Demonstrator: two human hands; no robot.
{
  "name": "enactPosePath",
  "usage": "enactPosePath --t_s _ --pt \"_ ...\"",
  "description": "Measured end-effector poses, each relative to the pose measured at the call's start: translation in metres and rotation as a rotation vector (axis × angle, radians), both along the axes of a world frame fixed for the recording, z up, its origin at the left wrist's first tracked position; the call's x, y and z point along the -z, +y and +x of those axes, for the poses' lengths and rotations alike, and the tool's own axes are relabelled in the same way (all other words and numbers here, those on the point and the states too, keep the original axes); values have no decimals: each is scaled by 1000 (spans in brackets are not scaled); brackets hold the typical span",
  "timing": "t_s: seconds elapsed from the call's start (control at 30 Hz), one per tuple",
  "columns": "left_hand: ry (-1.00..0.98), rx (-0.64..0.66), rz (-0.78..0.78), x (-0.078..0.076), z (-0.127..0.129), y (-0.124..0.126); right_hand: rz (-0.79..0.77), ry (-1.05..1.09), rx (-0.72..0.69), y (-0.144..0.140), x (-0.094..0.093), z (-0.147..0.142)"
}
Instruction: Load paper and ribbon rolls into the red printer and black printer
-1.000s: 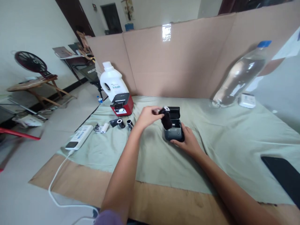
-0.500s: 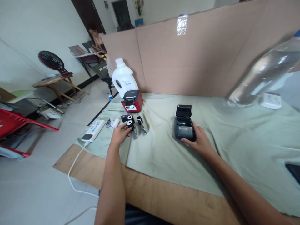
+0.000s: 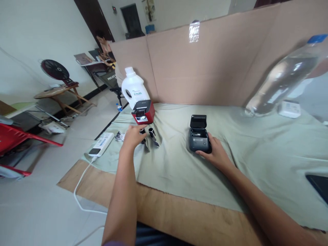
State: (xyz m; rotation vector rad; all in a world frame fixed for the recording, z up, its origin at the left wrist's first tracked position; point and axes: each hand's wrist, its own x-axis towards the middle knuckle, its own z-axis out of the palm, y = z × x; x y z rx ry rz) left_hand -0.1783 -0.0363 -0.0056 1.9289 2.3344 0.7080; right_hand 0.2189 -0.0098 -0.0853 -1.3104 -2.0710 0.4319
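My right hand [image 3: 217,154] grips the side of a small dark label printer [image 3: 197,139] whose lid stands open on the green cloth [image 3: 243,160]; its paper bay looks empty. My left hand [image 3: 132,136] is stretched out to the left and rests over a cluster of small black paper rolls [image 3: 153,134]. Its fingertips touch one roll, and the hand hides whether it grips it. A crumpled wrapper and a white roll [image 3: 119,136] peek out just left of that hand.
A red label printer [image 3: 142,112] and a white jug [image 3: 133,89] stand behind the rolls. A power bank [image 3: 101,144] with a white cable [image 3: 80,184] lies at the left edge. A clear bottle [image 3: 282,80], a white box [image 3: 289,108], a black slab [image 3: 319,182] and a cardboard wall [image 3: 205,65] bound the right and back.
My left hand carried a black roll from the open dark printer over to the rolls at the left and now lies over them. My right hand stays on the printer.
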Motion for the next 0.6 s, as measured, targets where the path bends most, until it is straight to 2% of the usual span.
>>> enactPosePath --t_s 0.07,0.17,0.27,0.33,0.4,0.5,0.6 --pt "32 49 -117 -5 10 19 -8 4 2 0 0 0" --pt "25 130 -138 -3 26 40 -14 3 0 1 2 0" --pt "1 213 -192 1 41 50 -9 -5 -2 1 2 0" --pt "-84 263 -202 0 51 52 -4 1 1 1 3 0" --pt "-267 353 -158 -7 66 52 1 13 5 1 3 0" --pt "-515 573 -92 -27 99 54 -3 22 4 0 3 -1" --pt "-493 813 -106 -44 143 62 -24 31 2 -1 1 -1"
